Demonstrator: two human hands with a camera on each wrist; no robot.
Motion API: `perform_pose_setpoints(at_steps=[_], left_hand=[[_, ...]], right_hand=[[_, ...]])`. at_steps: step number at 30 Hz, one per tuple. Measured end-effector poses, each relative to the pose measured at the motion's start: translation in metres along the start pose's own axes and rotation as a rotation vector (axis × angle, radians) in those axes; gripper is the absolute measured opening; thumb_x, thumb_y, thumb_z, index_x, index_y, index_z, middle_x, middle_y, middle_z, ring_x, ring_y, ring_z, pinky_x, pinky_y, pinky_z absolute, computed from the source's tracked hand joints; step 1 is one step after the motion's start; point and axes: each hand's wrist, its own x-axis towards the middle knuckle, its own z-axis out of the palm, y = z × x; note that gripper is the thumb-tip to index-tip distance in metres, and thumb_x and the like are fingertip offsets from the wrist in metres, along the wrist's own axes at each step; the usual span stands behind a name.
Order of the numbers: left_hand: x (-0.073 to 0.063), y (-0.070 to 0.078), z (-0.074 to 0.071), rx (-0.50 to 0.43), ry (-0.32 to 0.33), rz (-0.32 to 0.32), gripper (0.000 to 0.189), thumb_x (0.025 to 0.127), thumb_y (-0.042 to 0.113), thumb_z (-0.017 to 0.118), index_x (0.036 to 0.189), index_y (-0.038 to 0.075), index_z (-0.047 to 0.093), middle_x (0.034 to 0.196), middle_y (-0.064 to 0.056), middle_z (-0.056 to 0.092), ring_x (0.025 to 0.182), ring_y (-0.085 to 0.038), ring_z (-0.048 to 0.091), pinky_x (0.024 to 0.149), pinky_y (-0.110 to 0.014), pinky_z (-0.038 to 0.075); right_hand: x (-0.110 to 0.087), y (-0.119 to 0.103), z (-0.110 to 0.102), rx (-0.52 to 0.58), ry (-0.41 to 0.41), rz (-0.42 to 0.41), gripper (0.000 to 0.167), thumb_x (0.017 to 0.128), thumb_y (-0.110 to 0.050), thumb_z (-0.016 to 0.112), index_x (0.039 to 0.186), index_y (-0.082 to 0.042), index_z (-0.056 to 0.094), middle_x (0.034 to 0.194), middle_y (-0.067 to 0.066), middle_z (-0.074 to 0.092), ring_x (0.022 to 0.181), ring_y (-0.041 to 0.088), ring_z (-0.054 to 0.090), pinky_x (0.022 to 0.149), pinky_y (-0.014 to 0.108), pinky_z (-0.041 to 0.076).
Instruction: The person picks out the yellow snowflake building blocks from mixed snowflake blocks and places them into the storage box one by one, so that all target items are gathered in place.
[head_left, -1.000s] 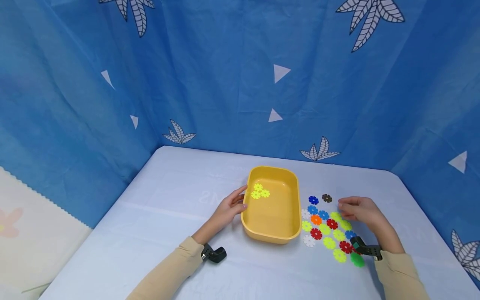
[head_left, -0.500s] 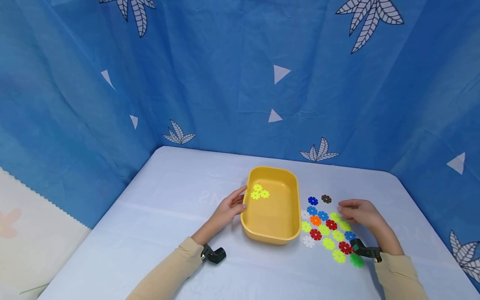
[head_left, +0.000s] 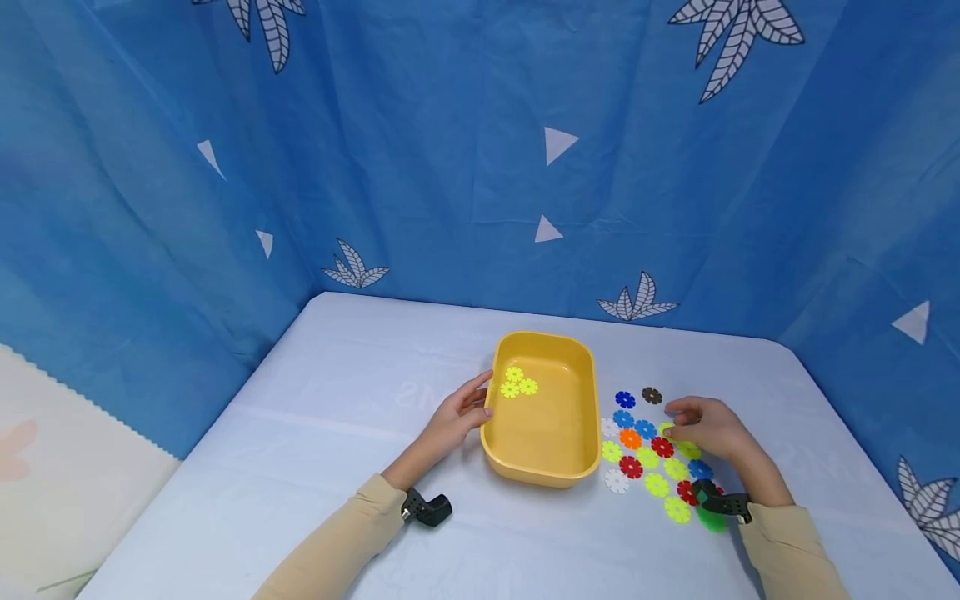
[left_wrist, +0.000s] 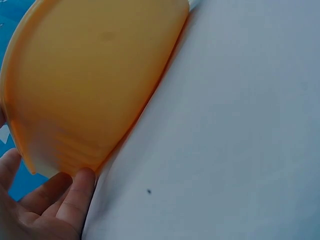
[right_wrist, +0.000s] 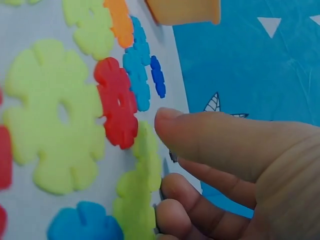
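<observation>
In the head view, my left hand (head_left: 453, 417) lies against the left side of a yellow plastic bin (head_left: 540, 454), thumb and index fingertips at its rim. The left wrist view shows fingertips on the bin's outer wall (left_wrist: 100, 75). Three yellow-green flower-shaped discs (head_left: 511, 389) lie inside. My right hand (head_left: 708, 429) hovers at the far right of a spread of similar discs. In the right wrist view its thumb and fingers are apart, with fingertips right at the edge of a yellow-green disc (right_wrist: 146, 155) that overlaps another.
Between bin and right hand lie several discs: a red disc (head_left: 662, 447), an orange disc (head_left: 631, 438), a white disc (head_left: 617, 481), a dark blue disc (head_left: 626, 399) and a brown disc (head_left: 652, 395). A blue curtain (head_left: 465, 167) hangs behind the white table (head_left: 315, 500).
My right hand has shifted slightly left over the discs, its thumb dropping away from the index finger. The left hand and the bin have stayed in place.
</observation>
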Motion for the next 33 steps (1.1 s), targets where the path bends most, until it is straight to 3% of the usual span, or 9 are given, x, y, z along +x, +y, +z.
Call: perform_pose_setpoints(at_steps=[6,16,26,33], left_hand=[[-0.001,0.001,0.002,-0.005,0.001,-0.002,0.067,0.096,0.014,0.059,0.159,0.021,0.038,0.153,-0.022,0.050,0.140,-0.040,0.051,0.105,-0.044,0.057],[-0.001,0.003,0.001,0.004,0.006,0.000,0.066,0.095,0.015,0.059,0.158,0.020,0.039,0.153,-0.021,0.050,0.140,-0.040,0.051,0.105,-0.045,0.056],[-0.001,0.002,0.000,0.006,0.004,0.003,0.066,0.095,0.014,0.059,0.158,0.020,0.039,0.153,-0.021,0.050,0.139,-0.040,0.052,0.105,-0.045,0.057],[-0.001,0.004,0.000,0.004,0.000,0.003,0.067,0.095,0.014,0.059,0.158,0.021,0.038,0.154,-0.021,0.049,0.140,-0.040,0.051,0.106,-0.045,0.056]], right_hand=[[-0.003,-0.006,0.004,-0.034,0.014,0.011,0.052,0.082,-0.016,0.080,0.124,0.007,0.062,0.096,0.014,0.059,0.089,0.027,0.052,0.067,0.028,0.049],[-0.003,-0.009,0.006,-0.034,0.014,0.004,0.046,0.082,-0.013,0.080,0.120,0.007,0.063,0.091,0.012,0.057,0.084,0.025,0.051,0.064,0.028,0.048],[-0.003,-0.012,0.006,-0.052,0.007,0.020,0.050,0.082,-0.020,0.081,0.120,0.006,0.062,0.090,0.011,0.055,0.084,0.024,0.050,0.064,0.029,0.047],[-0.003,-0.014,0.003,-0.087,0.002,0.082,0.050,0.082,-0.023,0.082,0.119,0.004,0.062,0.087,0.011,0.054,0.082,0.024,0.051,0.063,0.029,0.045]])
